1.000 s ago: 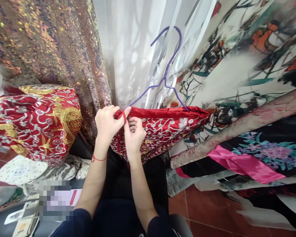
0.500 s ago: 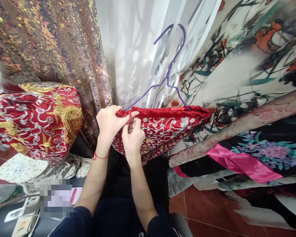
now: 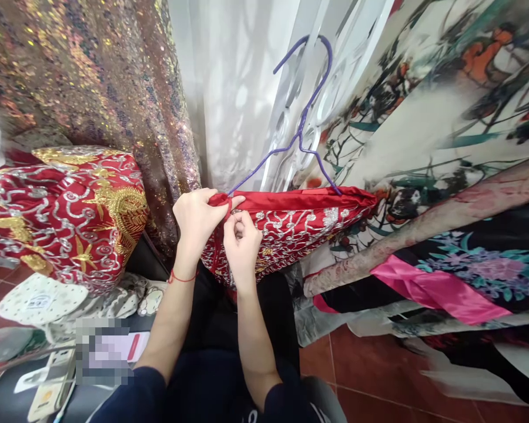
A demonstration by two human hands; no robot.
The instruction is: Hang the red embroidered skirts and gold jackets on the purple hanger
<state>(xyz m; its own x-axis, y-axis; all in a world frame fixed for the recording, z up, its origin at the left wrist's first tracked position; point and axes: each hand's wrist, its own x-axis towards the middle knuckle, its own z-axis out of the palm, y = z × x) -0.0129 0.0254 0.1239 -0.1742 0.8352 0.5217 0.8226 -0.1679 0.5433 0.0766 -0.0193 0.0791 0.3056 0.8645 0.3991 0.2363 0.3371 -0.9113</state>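
A red embroidered garment (image 3: 306, 220) with silver and gold scrollwork hangs from a purple wire hanger (image 3: 300, 126) in front of me. Its smooth red waistband (image 3: 286, 201) runs along the top. My left hand (image 3: 198, 216) grips the bunched left end of this band, index finger stretched to the right. A thin red cord (image 3: 229, 207) passes over that finger. Just below, my right hand (image 3: 242, 242) is closed in a pinch at the cord's lower part; its fingertips partly hide what they hold.
To the left, another red embroidered piece (image 3: 83, 217) lies heaped beside a sequined curtain (image 3: 127, 88). A phone-like item (image 3: 136, 346) and a spotted white cloth item (image 3: 42, 298) lie lower left. Patterned fabric (image 3: 423, 117) and black clothing with a pink sash (image 3: 436, 291) hang at right.
My right hand has moved slightly down and right from my left hand, and the red cord looks drawn tighter over the left index finger. My left hand stays almost in place.
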